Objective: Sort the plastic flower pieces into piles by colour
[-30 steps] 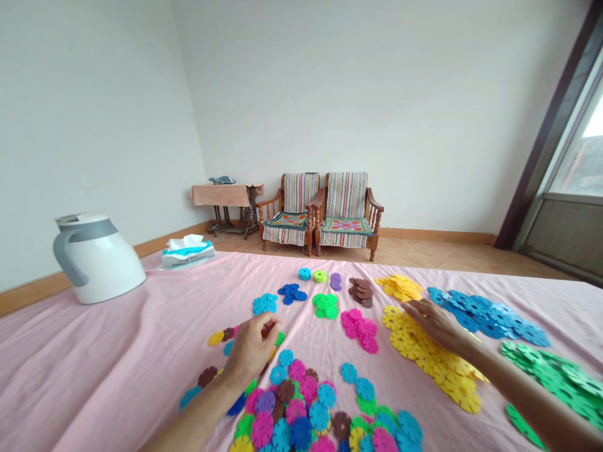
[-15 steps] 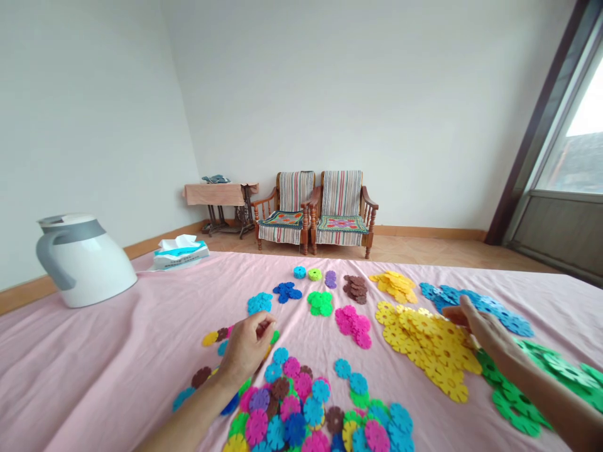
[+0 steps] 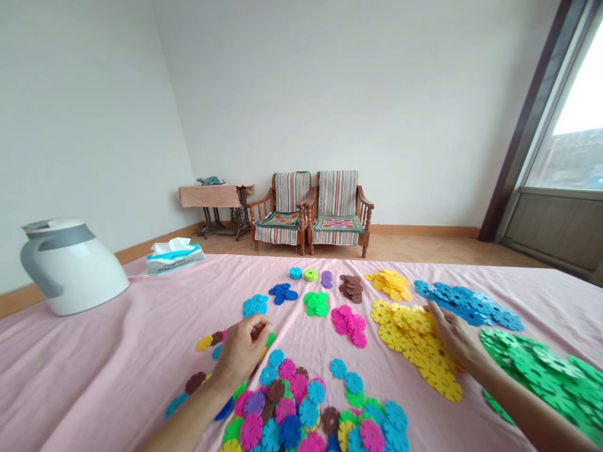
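My left hand (image 3: 241, 353) rests on the pink cloth (image 3: 117, 351) with its fingers curled round small plastic flower discs, at the upper left edge of a mixed-colour disc heap (image 3: 306, 411). My right hand (image 3: 456, 339) lies flat with fingers stretched out on the right side of a large yellow disc pile (image 3: 414, 336). Just beyond it lie a blue disc pile (image 3: 471, 301) and a big green disc pile (image 3: 541, 370). Smaller sorted groups sit farther back: magenta discs (image 3: 349, 323), green discs (image 3: 316, 302), brown discs (image 3: 351, 286).
A white kettle (image 3: 70, 267) stands at the far left of the table, and a tissue pack (image 3: 174, 256) lies behind it. Two wooden armchairs (image 3: 311, 210) and a small side table (image 3: 214, 198) stand against the back wall. A window is on the right.
My right hand swept rightward off the yellow pile toward the blue and green discs, then came back onto the yellow pile's right side. My left hand stayed curled in place.
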Demonstrator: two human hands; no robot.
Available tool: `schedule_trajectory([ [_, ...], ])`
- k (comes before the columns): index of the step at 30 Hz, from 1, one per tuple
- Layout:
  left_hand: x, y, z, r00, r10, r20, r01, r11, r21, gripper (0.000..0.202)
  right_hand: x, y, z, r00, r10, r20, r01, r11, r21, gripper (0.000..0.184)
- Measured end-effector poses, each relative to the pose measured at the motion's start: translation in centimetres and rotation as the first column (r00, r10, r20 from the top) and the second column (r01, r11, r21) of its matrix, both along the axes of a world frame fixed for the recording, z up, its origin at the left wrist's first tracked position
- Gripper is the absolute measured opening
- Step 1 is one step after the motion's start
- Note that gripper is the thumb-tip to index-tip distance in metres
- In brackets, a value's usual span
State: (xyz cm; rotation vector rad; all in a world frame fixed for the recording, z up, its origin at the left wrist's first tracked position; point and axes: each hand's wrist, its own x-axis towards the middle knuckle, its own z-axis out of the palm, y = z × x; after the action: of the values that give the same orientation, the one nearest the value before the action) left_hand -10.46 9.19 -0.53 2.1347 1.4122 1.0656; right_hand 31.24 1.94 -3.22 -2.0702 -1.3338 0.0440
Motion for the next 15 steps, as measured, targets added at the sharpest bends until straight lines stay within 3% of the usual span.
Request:
schedule_trajectory([
  [6,0.0,0.0,-0.1,1.0,0.011,-0.002,-0.011,1.0,0.001,0.019,-1.2,-1.1,-0.2,0.999,0.029,-0.025,-0.028,0.998,0.057,0.052],
  [15,-0.1,0.1,0.0,0.999,0.023,-0.036,-0.022,0.999,0.03,0.02,-0.4,-2.6,-0.5,0.988,-0.113,-0.1,0.123,0.987,0.101,0.067],
])
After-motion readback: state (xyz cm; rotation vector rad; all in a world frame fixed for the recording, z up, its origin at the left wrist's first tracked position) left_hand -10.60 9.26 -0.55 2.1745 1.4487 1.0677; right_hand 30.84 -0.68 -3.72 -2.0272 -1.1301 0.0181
